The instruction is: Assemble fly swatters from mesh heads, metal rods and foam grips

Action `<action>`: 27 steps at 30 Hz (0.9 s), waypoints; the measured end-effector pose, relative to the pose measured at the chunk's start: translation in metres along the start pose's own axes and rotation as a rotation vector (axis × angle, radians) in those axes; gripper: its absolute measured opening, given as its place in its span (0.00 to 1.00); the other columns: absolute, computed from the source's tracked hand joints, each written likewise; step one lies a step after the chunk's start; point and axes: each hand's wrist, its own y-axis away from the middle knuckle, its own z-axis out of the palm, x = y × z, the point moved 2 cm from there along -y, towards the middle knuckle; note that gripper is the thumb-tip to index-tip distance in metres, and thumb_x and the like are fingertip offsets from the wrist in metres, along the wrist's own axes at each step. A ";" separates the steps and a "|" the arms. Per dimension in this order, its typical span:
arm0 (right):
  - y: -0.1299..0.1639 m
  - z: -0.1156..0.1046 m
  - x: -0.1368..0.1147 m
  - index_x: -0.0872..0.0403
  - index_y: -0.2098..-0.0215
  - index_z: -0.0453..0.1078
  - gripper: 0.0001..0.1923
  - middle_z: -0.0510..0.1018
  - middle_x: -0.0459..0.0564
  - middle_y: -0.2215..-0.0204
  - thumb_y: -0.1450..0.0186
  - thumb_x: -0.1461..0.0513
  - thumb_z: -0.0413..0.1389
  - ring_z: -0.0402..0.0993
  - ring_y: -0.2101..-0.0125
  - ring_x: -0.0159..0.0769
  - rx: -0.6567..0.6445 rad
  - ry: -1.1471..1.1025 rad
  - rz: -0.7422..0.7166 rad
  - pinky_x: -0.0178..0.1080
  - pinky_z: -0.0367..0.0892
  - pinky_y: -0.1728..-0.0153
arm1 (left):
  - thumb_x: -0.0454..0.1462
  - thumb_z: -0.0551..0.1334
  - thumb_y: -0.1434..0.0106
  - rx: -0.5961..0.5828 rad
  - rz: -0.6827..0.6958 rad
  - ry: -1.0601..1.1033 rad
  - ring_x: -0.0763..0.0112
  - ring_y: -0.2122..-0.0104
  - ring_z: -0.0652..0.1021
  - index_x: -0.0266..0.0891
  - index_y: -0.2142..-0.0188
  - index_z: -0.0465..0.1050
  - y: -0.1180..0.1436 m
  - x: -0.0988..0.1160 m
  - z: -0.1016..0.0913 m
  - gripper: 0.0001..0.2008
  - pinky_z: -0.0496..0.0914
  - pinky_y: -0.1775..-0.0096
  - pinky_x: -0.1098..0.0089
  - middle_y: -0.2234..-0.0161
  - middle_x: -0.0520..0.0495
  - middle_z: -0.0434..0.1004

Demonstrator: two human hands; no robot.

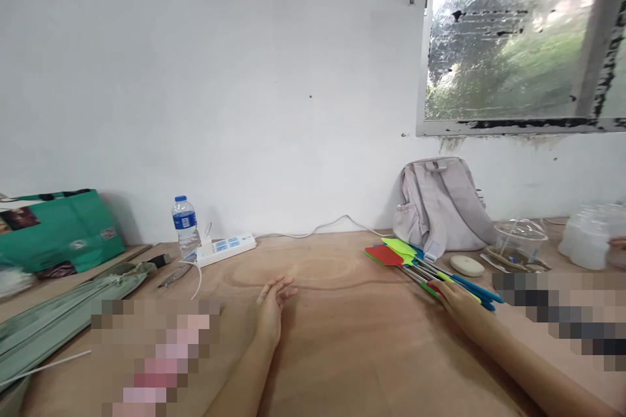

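Both forearms are being extended across the plywood table (pixel 342 352) from the near edge. At 3 o'clock, the right hand (pixel 454 303) is being laid on the handle ends of a fanned bundle of fly swatters (pixel 415 260); its fingers are curled loosely over the handles, though whether a firm grasp is being made cannot be told. At 12 o'clock, the left hand (pixel 274 306) is being rested flat on the wood, fingers straight and spread, with nothing held.

For a secure pick-up, all handles are best gathered together near their ends, so that no swatter is being left to slide out of the fan; the free hand is well placed for steadying the heads.

Beyond the swatters, at 2 o'clock, a pale backpack (pixel 440 208) is being propped against the white wall (pixel 244 78) under a window (pixel 518 39). At 10 o'clock, a water bottle (pixel 184 225) is standing beside a power strip (pixel 227 249), with a green bag (pixel 59 231) farther left.
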 end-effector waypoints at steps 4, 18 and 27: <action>0.002 0.012 0.011 0.53 0.61 0.69 0.19 0.75 0.54 0.63 0.41 0.68 0.39 0.72 0.61 0.42 -0.052 0.084 -0.040 0.43 0.66 0.59 | 0.30 0.58 0.51 0.033 0.015 0.023 0.72 0.77 0.76 0.34 0.74 0.68 -0.001 0.002 -0.004 0.03 0.69 0.70 0.70 0.76 0.49 0.75; 0.023 -0.012 -0.043 0.54 0.64 0.69 0.11 0.72 0.54 0.63 0.43 0.65 0.48 0.68 0.61 0.42 0.092 0.227 -0.220 0.44 0.62 0.58 | 0.27 0.56 0.54 0.165 -0.111 0.223 0.80 0.85 0.67 0.35 0.79 0.68 0.001 0.003 -0.008 0.05 0.65 0.79 0.77 0.84 0.54 0.67; 0.030 0.009 -0.150 0.50 0.63 0.66 0.11 0.74 0.48 0.65 0.43 0.66 0.48 0.69 0.65 0.35 -0.200 -0.140 -0.356 0.34 0.61 0.63 | 0.30 0.53 0.47 0.157 -0.249 0.375 0.79 0.86 0.64 0.36 0.77 0.69 -0.004 0.000 -0.018 0.08 0.67 0.75 0.71 0.84 0.54 0.65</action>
